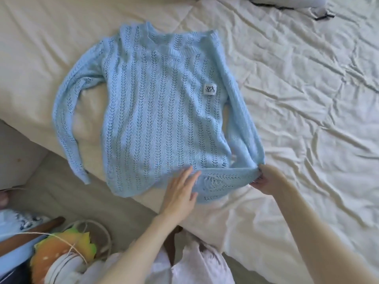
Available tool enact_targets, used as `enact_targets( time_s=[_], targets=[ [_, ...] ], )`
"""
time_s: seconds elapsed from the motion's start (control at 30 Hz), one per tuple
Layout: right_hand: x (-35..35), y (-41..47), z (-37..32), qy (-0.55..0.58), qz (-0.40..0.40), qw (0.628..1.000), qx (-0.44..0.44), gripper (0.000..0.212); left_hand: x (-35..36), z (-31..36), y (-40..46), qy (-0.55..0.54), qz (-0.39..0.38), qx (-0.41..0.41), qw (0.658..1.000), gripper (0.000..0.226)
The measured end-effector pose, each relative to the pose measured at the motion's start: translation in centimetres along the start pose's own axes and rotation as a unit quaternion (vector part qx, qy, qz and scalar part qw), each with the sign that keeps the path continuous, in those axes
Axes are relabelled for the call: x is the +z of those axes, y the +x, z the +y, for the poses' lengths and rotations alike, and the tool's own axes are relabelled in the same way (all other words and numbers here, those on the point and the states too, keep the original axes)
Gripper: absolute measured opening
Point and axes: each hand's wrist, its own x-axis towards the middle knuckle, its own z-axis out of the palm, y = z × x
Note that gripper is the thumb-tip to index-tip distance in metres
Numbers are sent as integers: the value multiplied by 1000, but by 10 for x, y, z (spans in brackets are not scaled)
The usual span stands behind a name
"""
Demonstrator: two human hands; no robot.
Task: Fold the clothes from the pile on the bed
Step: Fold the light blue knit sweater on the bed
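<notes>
The bed [297, 89], covered in a rumpled cream sheet, carried the light blue sweater [155, 111], which lay flat and face up near its near edge, neck away from the person. The open-knit fabric looked light, soft and floppy, likely to stretch or snag, so it seemed best taken by the hem, cuffs or shoulder seams rather than the loose mesh. The right sleeve [244, 140] was bent at the hem and lay across it. The left hand [180, 193] lay spread, fingers straight, on the hem; the right hand [266, 179] pinched the sleeve's bend. A small white label [210, 89] on the chest seemed to read "York Y&F", not sharply.
</notes>
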Motion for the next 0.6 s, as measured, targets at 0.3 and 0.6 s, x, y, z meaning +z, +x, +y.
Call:
enact_targets(
  time_s=[0.3,0.6],
  targets=[
    [-86,58,-91,-195,201,924,-262,22,41,53,13,166,8,-135,977,61],
    [-20,49,-50,-353,-25,862,-363,23,62,100,32,237,68,-48,968,79]
  ],
)
